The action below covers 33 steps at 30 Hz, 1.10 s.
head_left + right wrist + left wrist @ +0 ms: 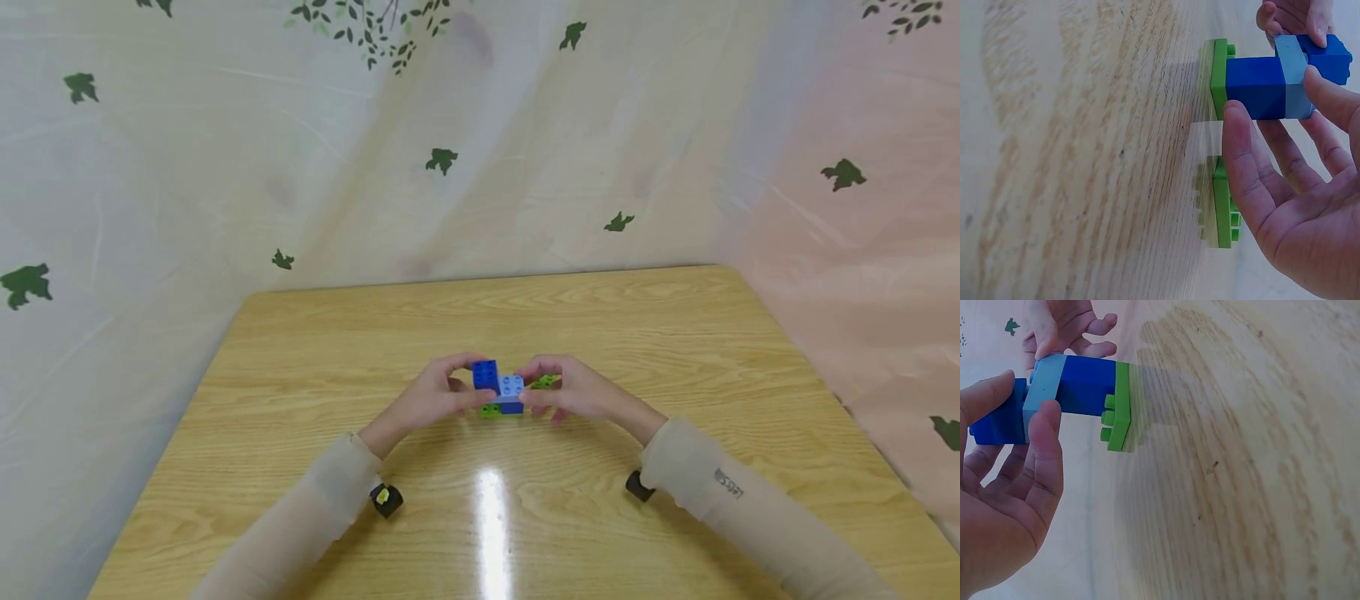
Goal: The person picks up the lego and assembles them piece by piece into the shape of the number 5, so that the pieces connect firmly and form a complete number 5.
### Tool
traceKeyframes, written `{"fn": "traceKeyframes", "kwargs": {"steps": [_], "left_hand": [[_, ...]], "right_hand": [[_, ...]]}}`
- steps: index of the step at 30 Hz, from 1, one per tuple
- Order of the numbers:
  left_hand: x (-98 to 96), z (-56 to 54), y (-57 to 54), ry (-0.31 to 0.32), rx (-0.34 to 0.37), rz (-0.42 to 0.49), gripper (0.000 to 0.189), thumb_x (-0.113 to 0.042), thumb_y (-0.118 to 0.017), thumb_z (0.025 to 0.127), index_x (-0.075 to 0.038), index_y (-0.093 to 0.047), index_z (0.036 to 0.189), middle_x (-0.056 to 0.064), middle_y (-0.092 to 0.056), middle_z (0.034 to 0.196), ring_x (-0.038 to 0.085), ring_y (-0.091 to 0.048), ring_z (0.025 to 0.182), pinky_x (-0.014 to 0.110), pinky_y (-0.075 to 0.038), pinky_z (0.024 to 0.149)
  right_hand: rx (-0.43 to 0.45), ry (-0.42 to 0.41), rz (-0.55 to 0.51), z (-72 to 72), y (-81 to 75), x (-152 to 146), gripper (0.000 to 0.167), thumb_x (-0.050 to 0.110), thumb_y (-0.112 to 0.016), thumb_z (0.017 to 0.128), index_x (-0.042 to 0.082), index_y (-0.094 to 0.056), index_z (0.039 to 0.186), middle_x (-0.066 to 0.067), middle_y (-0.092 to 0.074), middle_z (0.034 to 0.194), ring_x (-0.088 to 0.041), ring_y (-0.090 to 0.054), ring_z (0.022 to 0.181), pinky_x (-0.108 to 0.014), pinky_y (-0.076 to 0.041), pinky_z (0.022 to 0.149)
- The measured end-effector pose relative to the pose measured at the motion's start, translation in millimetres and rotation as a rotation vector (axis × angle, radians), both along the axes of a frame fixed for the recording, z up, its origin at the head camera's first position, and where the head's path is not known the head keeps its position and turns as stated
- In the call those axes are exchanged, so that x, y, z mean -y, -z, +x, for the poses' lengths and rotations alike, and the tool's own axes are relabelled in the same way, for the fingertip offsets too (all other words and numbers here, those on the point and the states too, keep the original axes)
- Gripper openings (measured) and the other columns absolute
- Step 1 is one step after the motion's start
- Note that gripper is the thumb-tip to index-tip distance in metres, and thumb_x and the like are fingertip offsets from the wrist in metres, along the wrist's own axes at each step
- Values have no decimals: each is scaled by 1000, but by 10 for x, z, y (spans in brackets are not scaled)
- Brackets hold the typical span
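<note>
In the middle of the table stands a small stack of toy building bricks. A green plate (1120,415) lies at the bottom, with a dark blue brick (1255,87) on one part of it. On top of that sits a flat light blue brick (512,387), which juts out to the left and bears another dark blue brick (485,375). My left hand (435,393) pinches this upper brick between thumb and fingers, with one fingertip against the light blue brick's side. My right hand (577,390) holds the light blue brick from the right, thumb at its near side.
A second green plate (1224,206) lies on the wooden table (330,333) just behind my right hand, partly hidden by it in the head view. Black wrist cameras hang under both sleeves, close over the table. A leaf-patterned curtain (510,208) closes off the back.
</note>
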State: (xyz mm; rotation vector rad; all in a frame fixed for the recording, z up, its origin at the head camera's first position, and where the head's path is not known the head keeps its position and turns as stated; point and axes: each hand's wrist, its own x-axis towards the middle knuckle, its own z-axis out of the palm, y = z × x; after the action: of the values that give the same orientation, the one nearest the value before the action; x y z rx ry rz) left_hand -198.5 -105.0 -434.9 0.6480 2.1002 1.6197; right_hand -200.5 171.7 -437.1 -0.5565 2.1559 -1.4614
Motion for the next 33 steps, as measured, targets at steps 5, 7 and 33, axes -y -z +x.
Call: {"fn": "traceKeyframes", "kwargs": {"steps": [5,7,33], "left_hand": [[-10,11,16,-12,12,-29,63,-29,-77,93,-8,-51,147,11,-59,126,39,-71,87,40,-57,62],[-12,23,22,-17,14,-42,63,-32,-77,93,-9,-52,146,12,-58,124,37,-71,88,41,-57,63],[-28,-8,34,9,-63,-157,55,-40,-73,95,-15,-57,141,10,-63,108,35,-63,77,43,-58,62]], "right_hand": [[-13,-6,-5,-5,4,2,33,25,-72,97,9,-64,125,-15,-61,120,-36,-70,89,-48,-61,64],[-13,-7,-9,-3,6,7,32,24,-72,97,9,-64,125,-16,-61,119,-37,-70,89,-48,-61,63],[-34,-3,-5,24,-15,17,29,25,-72,97,13,-66,122,-13,-62,117,-36,-70,87,-50,-61,62]]}}
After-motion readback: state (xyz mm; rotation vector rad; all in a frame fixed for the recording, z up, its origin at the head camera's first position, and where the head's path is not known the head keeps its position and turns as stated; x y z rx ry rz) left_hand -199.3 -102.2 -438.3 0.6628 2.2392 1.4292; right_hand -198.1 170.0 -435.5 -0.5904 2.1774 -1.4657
